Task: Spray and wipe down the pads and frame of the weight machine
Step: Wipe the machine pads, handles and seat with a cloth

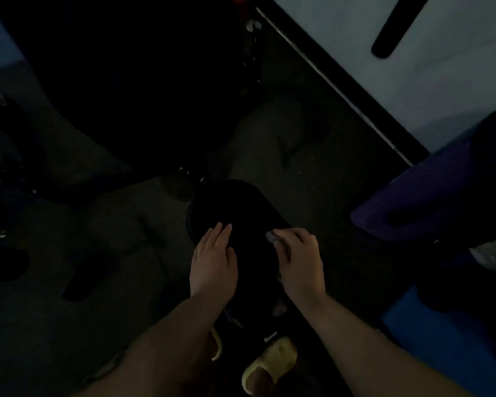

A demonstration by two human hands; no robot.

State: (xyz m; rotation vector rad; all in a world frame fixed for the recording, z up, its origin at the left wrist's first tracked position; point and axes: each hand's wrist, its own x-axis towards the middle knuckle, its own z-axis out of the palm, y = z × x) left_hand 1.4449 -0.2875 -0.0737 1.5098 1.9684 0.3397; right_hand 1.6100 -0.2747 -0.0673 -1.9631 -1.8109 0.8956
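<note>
Head view: very dim; a person leans over a black pad (235, 213) of the weight machine, low in the middle of the frame.
Left hand: left hand (214, 262) lies flat on the near left part of the pad, fingers straight and together, holding nothing.
Right hand: right hand (298, 259) is curled round a small grey cloth (272, 236), pressing it on the pad's right edge.
Step in hand: judged as wiping the pad, the flat hand steadying it.
Spray bottle: none can be made out in the dark.
Frame: a dark frame bar (252, 50) with a shiny fitting stands well beyond the pad.
Nearby: a yellow slipper (272, 362) below the forearms.
Next move: probably calls for drawing the cloth across the pad's top, keeping pressure even, then going on to the frame.
</note>
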